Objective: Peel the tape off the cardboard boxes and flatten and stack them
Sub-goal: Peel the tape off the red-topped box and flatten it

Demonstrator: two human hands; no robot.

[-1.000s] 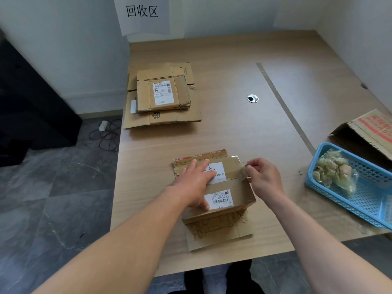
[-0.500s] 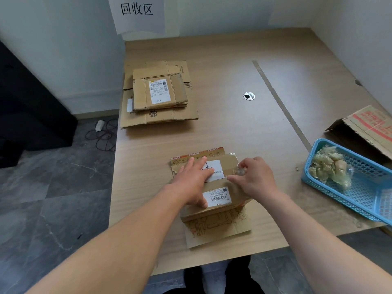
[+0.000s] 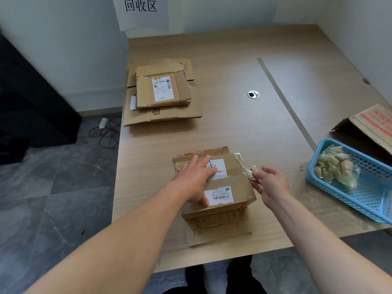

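While the left hand [image 3: 194,179] lies flat with its fingers extended, pressing down on the top of the cardboard box [image 3: 241,187], the right hand [image 3: 270,183] pinches a crumpled end of clear tape [image 3: 246,169] between thumb and fingertips just beside the box's right edge. The strip runs from that pinch up to the far right corner of the box, where it appears to be still attached, though glare makes this uncertain. The box sits near the front edge of the worktop [image 3: 233,124], resting on a flat sheet of printed cardboard [image 3: 218,234], with two white labels showing on its upper flaps. A stack of flattened boxes [image 3: 163,90] lies well apart at the far left of the worktop. At the right, a blue basket [image 3: 360,200] holds wads of used tape [image 3: 333,166]; behind it lies an open carton [image 3: 373,122] with red print. A paper sign [image 3: 141,9] hangs on the wall.
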